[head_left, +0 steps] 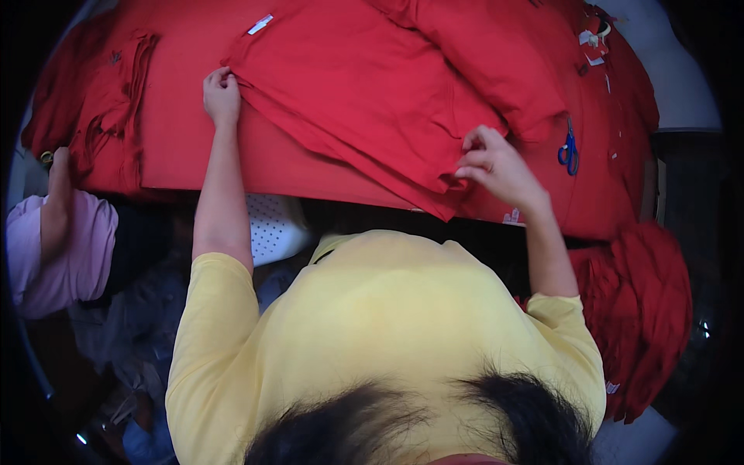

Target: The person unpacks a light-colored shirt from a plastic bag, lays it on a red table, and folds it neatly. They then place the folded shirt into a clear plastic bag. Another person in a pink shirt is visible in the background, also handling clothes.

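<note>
A red garment (pixel 349 85) lies spread across the red-covered table (pixel 182 147), with a white label (pixel 260 25) near its far left part. My left hand (pixel 222 97) pinches the garment's left corner between thumb and fingers. At the near right end, the fingers of my right hand (pixel 504 170) are curled, thumb against fingertips, at a bunched bit of the same garment's edge. Between both hands the near edge runs slantwise, and one corner of it reaches the table's front edge.
More red garments (pixel 496 62) lie behind and at left. Blue-handled scissors (pixel 570 153) rest right of my right hand. A red fabric heap (pixel 635 310) hangs lower right. A person in a pink sleeve (pixel 85 240) is at left. A white perforated seat (pixel 273 226) stands below the table edge.
</note>
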### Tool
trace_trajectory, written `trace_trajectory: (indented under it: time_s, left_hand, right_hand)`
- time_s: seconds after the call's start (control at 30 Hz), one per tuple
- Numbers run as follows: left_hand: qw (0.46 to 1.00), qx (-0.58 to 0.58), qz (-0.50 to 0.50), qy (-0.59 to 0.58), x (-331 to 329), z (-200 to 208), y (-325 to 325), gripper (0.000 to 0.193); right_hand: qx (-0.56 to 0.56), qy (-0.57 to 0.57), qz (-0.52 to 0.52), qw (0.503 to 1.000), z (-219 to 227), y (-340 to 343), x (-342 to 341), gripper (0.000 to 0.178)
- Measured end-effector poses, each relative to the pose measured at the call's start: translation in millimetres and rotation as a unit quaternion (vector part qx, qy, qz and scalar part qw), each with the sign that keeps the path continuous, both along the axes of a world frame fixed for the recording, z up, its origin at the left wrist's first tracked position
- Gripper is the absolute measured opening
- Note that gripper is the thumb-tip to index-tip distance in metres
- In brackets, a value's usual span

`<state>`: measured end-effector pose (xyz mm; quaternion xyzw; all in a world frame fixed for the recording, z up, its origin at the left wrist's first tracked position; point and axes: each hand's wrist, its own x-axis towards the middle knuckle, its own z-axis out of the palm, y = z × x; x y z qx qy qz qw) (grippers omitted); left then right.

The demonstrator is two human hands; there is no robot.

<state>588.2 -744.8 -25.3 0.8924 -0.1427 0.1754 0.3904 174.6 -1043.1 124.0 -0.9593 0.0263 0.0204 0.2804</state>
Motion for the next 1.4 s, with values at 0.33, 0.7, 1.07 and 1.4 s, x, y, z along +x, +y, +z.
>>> trace_trajectory:
  time_s: [0.33,0.7,1.07,1.4]
  left_hand:
    - [1.000,-0.016,0.013,-0.011,-8.6,4.5,-3.7,0.024]
    - [0.998,-0.057,0.011,0.012,-20.7,18.1,-10.4,0.016]
    - [0.999,-0.051,-0.008,0.002,-7.9,13.1,-19.6,0.012]
    - [0.998,0.025,0.019,-0.059,1.0,6.0,-12.5,0.013]
  right_hand:
    - [0.713,-0.463,-0.311,0.425,-9.0,-232.6,2.0,0.056]
    - [0.004,0.062,-0.146,0.987,-59.1,28.8,-72.0,0.029]
    - [0.643,-0.416,-0.260,0.588,61.5,-198.2,49.8,0.021]
    - [0.095,-0.267,-0.308,0.908,-17.4,-41.0,-17.8,0.016]
